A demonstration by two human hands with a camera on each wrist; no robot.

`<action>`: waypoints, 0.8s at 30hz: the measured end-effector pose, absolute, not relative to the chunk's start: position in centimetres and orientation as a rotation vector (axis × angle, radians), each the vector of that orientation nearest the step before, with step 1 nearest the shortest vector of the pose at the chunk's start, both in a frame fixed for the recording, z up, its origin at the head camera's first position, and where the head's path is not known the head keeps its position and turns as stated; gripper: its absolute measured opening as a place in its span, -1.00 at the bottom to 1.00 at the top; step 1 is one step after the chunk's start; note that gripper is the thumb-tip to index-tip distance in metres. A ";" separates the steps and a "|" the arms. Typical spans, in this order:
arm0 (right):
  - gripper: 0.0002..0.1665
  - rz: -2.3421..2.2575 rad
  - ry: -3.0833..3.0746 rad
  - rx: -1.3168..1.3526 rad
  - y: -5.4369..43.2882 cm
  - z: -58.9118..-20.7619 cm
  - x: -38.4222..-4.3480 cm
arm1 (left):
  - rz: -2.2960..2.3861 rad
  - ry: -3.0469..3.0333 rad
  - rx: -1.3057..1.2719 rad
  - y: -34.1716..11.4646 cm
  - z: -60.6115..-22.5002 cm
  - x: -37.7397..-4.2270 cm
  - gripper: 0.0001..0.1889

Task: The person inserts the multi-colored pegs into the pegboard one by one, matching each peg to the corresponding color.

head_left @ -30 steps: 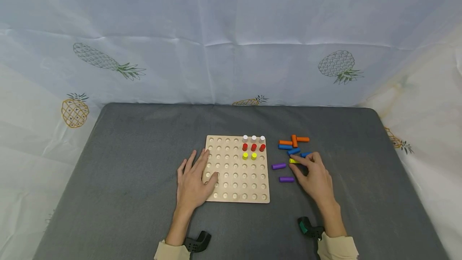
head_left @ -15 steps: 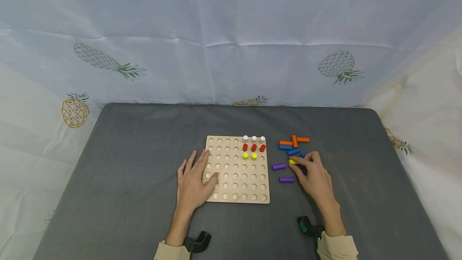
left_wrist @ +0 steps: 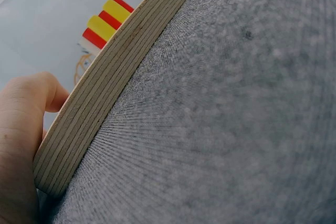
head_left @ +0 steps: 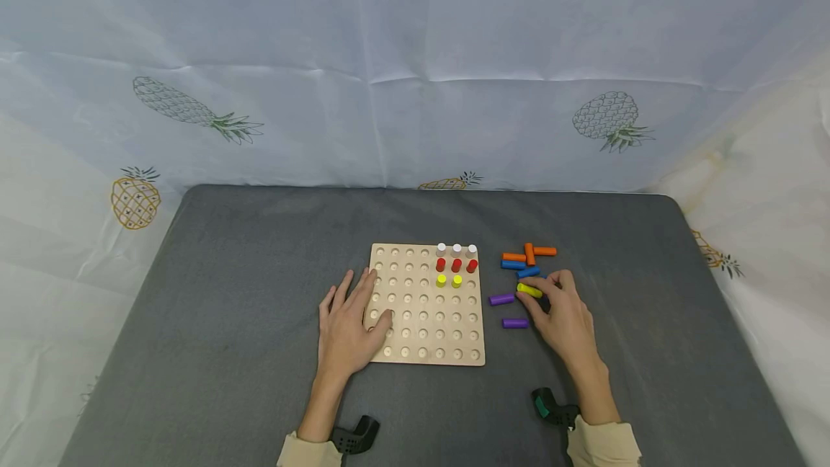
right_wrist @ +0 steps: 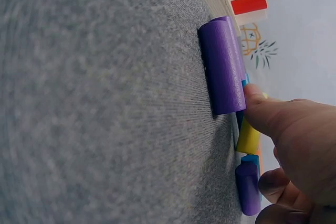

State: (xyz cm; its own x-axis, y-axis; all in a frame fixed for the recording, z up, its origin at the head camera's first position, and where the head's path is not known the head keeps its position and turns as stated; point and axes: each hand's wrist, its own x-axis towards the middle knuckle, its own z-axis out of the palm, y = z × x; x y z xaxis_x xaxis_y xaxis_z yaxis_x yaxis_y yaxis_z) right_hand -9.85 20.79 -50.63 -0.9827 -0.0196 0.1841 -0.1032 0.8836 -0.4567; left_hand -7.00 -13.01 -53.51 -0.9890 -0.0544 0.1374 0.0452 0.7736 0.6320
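My right hand [head_left: 563,316] pinches a yellow peg [head_left: 529,290] between thumb and fingertips, just right of a purple peg [head_left: 501,300]. In the right wrist view the yellow peg [right_wrist: 249,138] is tilted, with the thumb against it and a purple peg [right_wrist: 223,66] in front. My left hand [head_left: 346,334] rests over the left edge of a wooden pegboard [head_left: 415,316], thumb on its top and fingers spread. White pegs [head_left: 457,249], red pegs [head_left: 457,265] and two yellow pegs [head_left: 449,281] stand in the board's far right holes.
Right of the board lie orange pegs [head_left: 529,254], blue pegs [head_left: 528,272] and another purple peg [head_left: 515,323]. A grey cloth [head_left: 259,272] covers the table, and a pineapple-print curtain [head_left: 402,128] hangs behind it.
The yellow peg has turned and shifted slightly left in my right hand, with more of it showing. My left hand and the board stay put.
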 end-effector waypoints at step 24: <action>-0.68 0.756 -2.858 0.018 19.9 -49.7 -9.9 | -1.001 -2.814 0.007 -13.0 -53.6 -7.0 -0.25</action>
